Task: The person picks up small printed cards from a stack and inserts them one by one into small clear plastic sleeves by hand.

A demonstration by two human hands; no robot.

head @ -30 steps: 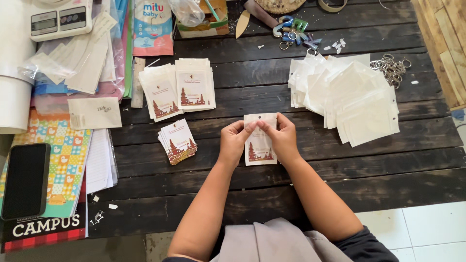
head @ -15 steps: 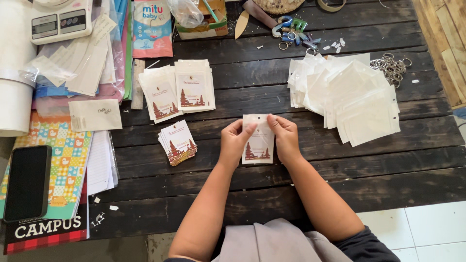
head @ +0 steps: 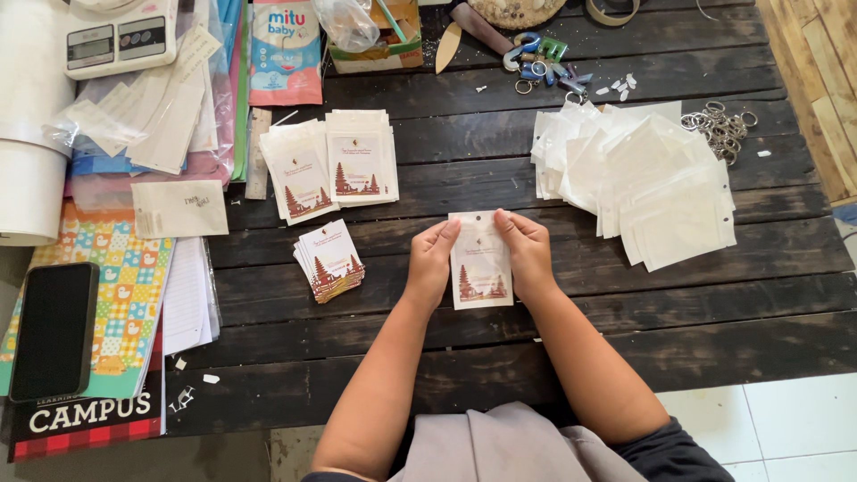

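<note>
Nearest the camera, the person's two forearms reach out over the dark wooden table [head: 553, 357], and between them the left hand [head: 432, 261] and the right hand [head: 527, 254] hold one small clear pouch with a printed card inside [head: 480, 261]. Since a second ago the pouch has barely moved: it lies at the same spot, flat against the planks in front of the person, and the fingertips of both hands have crept a little along its top edge, thumbs and forefingers pinching there from either side. That reads as pressing the pouch mouth shut with the card already in, so this piece looks close to done. Both hands are closed on the pouch, left on its left edge, right on its right edge. The pouch stands upright in the picture, pale and glossy, with a white header strip, fine dark lettering in the middle and red-brown tree shapes along the bottom. Just left of it lies a small fanned stack of loose cards [head: 330, 261] of the same print. Farther off, two stacks of filled pouches [head: 332, 167] sit side by side, and to the right a spread heap of empty white pouches [head: 638, 178]. Beyond these lie metal key rings [head: 721, 128], and at the far left a digital scale [head: 118, 37].
</note>
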